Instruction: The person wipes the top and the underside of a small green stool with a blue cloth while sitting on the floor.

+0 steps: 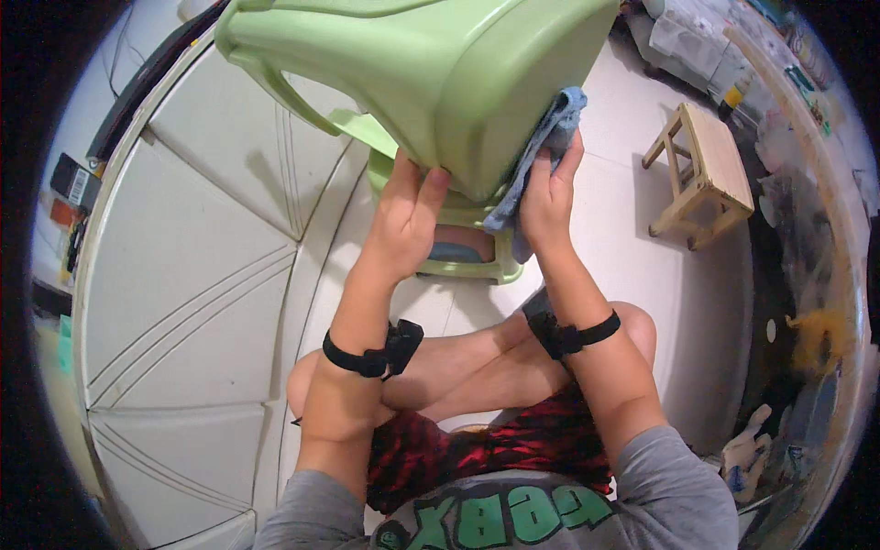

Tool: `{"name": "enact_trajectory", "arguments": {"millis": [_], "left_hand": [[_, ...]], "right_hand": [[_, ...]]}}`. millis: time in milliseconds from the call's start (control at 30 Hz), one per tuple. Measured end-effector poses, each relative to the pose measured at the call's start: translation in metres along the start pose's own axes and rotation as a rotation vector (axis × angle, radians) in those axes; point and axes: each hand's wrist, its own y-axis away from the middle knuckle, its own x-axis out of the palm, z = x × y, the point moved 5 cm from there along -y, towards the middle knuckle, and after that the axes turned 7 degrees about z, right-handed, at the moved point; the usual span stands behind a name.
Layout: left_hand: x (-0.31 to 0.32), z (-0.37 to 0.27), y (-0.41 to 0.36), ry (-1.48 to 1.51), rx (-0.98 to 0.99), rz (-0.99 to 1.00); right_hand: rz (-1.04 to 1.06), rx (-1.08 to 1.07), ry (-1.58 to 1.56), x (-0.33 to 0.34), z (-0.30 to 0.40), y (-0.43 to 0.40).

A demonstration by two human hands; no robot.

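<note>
A large light green moulded plastic seat [385,75] fills the top of the view, tilted towards me, with a looped arm at its left. My left hand [405,227] grips its lower edge, thumb on the outer surface. On the other side my right hand [550,199] holds a blue cloth [533,158] flat against the seat's right side. Part of the cloth hangs below the hand. A lower green base [509,265] with a rectangular opening rests on the floor behind my hands. Black straps with small devices sit on both forearms.
White cabinet doors [192,289] with grooved lines stand close on the left. A small wooden stool [715,161] is on the pale tiled floor [605,254] at right. Beyond it runs a cluttered table edge [849,227]. My crossed legs [474,371] are below my hands.
</note>
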Motion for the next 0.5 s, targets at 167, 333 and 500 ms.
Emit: {"name": "enact_trajectory", "arguments": {"millis": [167, 333, 500], "left_hand": [[0.002, 0.004, 0.001, 0.031, -0.01, 0.003], [0.003, 0.004, 0.001, 0.05, 0.02, -0.006], [0.003, 0.005, 0.001, 0.025, 0.007, -0.006]], "right_hand": [[-0.001, 0.07, -0.04, -0.001, 0.0, 0.003], [-0.021, 0.019, -0.014, 0.004, 0.021, 0.006], [0.037, -0.146, -0.048, 0.01, 0.053, 0.011]]}}
